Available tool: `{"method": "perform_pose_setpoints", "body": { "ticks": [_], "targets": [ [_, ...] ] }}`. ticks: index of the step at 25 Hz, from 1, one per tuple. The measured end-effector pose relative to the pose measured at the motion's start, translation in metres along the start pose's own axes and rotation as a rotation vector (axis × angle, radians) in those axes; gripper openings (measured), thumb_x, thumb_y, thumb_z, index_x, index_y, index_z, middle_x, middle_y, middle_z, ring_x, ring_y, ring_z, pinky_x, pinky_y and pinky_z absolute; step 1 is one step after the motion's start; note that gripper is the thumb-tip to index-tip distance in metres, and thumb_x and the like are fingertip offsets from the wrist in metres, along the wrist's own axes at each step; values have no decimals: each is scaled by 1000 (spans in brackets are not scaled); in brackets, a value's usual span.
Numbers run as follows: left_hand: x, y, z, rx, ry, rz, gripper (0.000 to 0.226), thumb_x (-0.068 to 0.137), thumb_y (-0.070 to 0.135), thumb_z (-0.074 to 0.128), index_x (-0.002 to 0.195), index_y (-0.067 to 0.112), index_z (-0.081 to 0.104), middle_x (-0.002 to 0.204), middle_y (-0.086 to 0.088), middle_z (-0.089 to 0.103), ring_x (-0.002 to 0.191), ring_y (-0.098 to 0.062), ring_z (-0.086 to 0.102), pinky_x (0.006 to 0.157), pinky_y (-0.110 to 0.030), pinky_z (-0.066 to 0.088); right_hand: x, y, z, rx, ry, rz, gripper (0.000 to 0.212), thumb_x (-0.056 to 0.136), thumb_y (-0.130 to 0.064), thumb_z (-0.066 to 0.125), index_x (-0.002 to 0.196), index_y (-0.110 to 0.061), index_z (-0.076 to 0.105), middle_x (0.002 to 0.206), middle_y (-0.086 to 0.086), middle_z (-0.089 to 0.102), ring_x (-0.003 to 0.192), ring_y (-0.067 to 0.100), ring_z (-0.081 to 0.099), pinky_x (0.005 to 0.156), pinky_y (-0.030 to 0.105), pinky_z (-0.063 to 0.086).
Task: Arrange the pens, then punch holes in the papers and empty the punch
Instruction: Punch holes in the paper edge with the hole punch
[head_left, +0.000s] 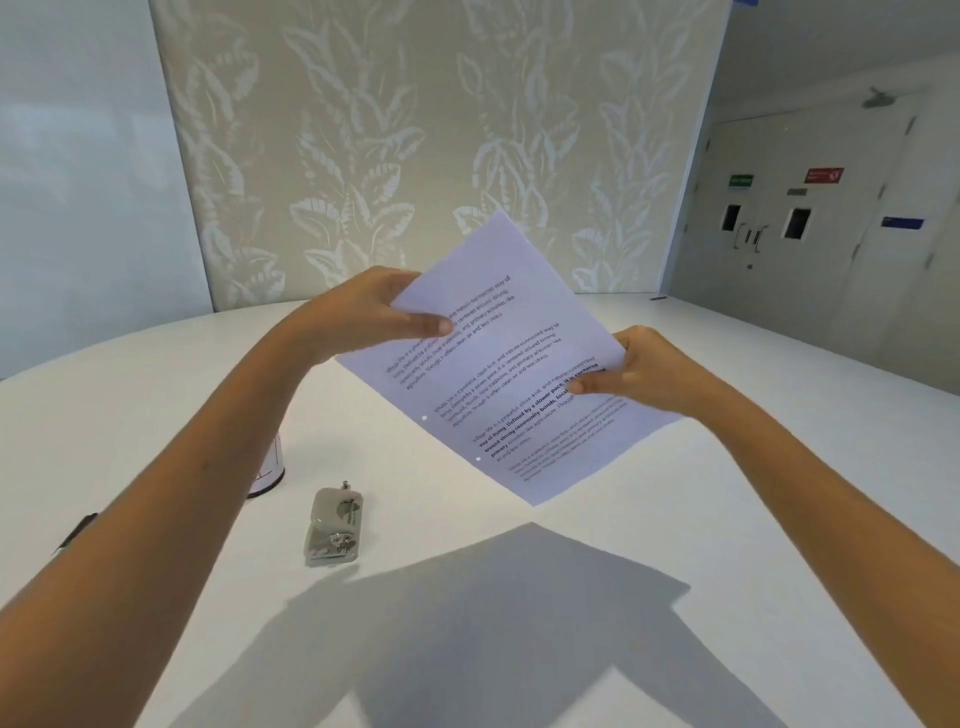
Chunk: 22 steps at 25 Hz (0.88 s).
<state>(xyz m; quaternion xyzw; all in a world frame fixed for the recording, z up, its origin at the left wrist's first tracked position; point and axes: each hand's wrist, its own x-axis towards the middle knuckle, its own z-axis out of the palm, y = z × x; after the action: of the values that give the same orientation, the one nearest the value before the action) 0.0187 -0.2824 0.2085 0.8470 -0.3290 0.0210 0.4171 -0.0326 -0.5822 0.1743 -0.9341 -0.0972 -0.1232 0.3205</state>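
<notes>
Two hands, left (363, 312) and right (641, 376), pinching opposite edges of the punched papers (511, 358) aloft between them.

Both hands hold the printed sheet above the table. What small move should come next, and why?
Probably lay the sheet flat on the table. It already shows two punched holes along its lower left edge, and both the left hand and right hand pinch it in the air. The hole punch lies untouched below.
</notes>
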Motion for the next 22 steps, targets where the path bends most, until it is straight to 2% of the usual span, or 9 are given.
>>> {"method": "perform_pose_setpoints", "body": {
  "ticks": [2,4,5,8,12,14,16,19,22],
  "targets": [
    [-4,-2,3,-86,-113,-39,26,81,29,70,106,23,70,101,-2,75,89,-22,72,84,-42,57,-1,2,-8,-25,-43,5,8,75,-25,78,81,-22,74,84,3,76,78,26,71,71,39,56],
    [-5,-9,14,-99,-150,-67,22,83,31,68,103,21,72,98,-2,76,88,-23,72,85,-40,56,-3,5,-12,-34,-57,-5,6,74,-24,79,77,-26,74,75,-9,74,74,22,70,65,29,55],
    [-4,-13,19,-111,-133,-72,23,83,33,69,101,20,73,98,-3,76,88,-26,72,86,-40,55,-4,8,-15,-37,-44,-14,7,74,-25,79,79,-24,75,75,-7,75,74,22,71,65,29,55],
    [0,-30,27,-210,-7,-59,31,78,39,72,102,18,72,101,-5,75,92,-28,71,93,-43,51,-5,20,-29,8,30,-25,21,74,-26,79,88,-10,74,83,13,74,73,27,70,66,38,54],
    [0,-52,28,-399,105,-66,35,78,32,71,108,15,70,107,-2,74,99,-21,69,95,-45,50,-12,39,-50,338,154,11,25,77,-16,74,101,-9,71,86,6,77,82,25,70,69,25,58],
    [-3,-60,32,-511,143,-67,27,83,25,69,108,15,69,109,-2,73,100,-21,69,91,-42,52,-16,47,-50,651,200,31,38,78,-18,69,114,-9,65,90,2,76,85,23,71,69,26,59],
    [-6,-64,41,-603,176,-63,19,87,22,63,105,19,70,107,-1,74,98,-21,69,85,-40,55,-20,48,-42,872,168,49,45,78,-18,65,122,-10,59,100,2,75,84,18,72,67,29,59],
    [-11,-66,64,-657,248,-63,20,89,20,60,107,16,69,104,0,74,96,-20,70,81,-36,56,-23,43,-12,920,127,126,57,67,-17,76,121,-5,61,116,10,70,98,22,70,74,33,60],
    [-18,-72,86,-637,306,-87,25,89,24,63,112,14,67,109,-3,72,100,-20,69,84,-35,54,-28,36,16,929,311,155,42,73,-3,72,114,-1,64,112,9,70,93,21,71,83,38,58]
  ]
}}
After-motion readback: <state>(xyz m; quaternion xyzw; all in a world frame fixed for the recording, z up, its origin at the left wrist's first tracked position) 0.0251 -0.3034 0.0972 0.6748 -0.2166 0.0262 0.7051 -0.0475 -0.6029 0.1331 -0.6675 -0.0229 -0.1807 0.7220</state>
